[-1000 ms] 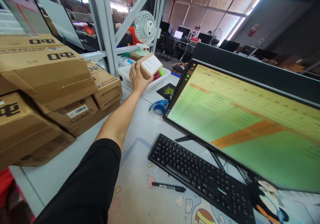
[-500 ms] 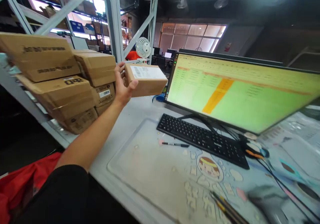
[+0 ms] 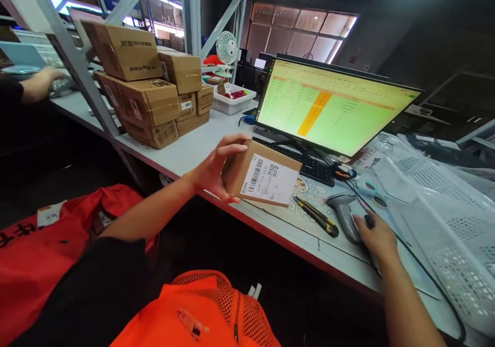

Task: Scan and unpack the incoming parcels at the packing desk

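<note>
A small cardboard box (image 3: 236, 174) is gripped at its left end by my left hand (image 3: 216, 166), thumb below and fingers above. The box's white barcode label (image 3: 266, 179) is turned toward me, and it is tilted above the front of the desk mat. On the right, my right hand (image 3: 377, 236) is closed around the handle end of a grey barcode scanner (image 3: 344, 213), which lies low over the mat. Its fingers are partly hidden. A yellow-and-black utility knife (image 3: 317, 216) lies between the box and the scanner.
Stacked cartons (image 3: 143, 99) stand on the desk at left by a metal post. Behind are a white basket (image 3: 232, 99) and a fan (image 3: 227, 48). A monitor (image 3: 328, 110) and keyboard (image 3: 317, 169) stand ahead; white baskets (image 3: 456, 233) at right. Another person's hand (image 3: 42, 84) is far left.
My left hand has brought the box from beside the stacked cartons toward me and turned its label to face me. My right hand has come into view at the scanner. The view has shifted.
</note>
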The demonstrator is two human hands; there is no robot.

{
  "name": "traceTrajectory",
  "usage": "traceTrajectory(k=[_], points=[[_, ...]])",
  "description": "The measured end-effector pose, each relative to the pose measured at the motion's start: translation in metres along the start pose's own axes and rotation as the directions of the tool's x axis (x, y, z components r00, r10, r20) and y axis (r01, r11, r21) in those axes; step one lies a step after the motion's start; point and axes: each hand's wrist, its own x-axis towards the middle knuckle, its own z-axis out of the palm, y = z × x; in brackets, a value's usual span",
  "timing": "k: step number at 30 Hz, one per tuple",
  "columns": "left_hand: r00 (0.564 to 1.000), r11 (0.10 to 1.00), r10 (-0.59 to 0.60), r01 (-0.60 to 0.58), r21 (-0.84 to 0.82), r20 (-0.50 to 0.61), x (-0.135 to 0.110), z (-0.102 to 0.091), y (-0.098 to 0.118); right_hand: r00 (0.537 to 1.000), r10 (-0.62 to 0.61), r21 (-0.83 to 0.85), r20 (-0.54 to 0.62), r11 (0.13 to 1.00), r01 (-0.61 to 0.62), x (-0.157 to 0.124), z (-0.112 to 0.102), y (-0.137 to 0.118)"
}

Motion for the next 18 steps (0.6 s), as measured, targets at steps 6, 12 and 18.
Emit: traceTrajectory(k=[6,12,18], points=[[0.979,0.979,-0.204,0.204,0.001,0.013,0.018,0.002,-0.008,0.995,0.085,0.133,0.052,0.987,-0.091,-0.007,-0.007,-0.002],[0.944,0.944,-0.320,0.325,0.059,-0.083,0.003,0.015,-0.034,0.989,0.117,0.189,0.091,0.973,-0.132,-0.010,-0.016,-0.004],[0.912,0.914,-0.406,0.405,-0.027,-0.056,-0.002,0.017,-0.028,0.986,0.138,0.234,0.096,0.960,-0.157,-0.011,-0.015,-0.011]])
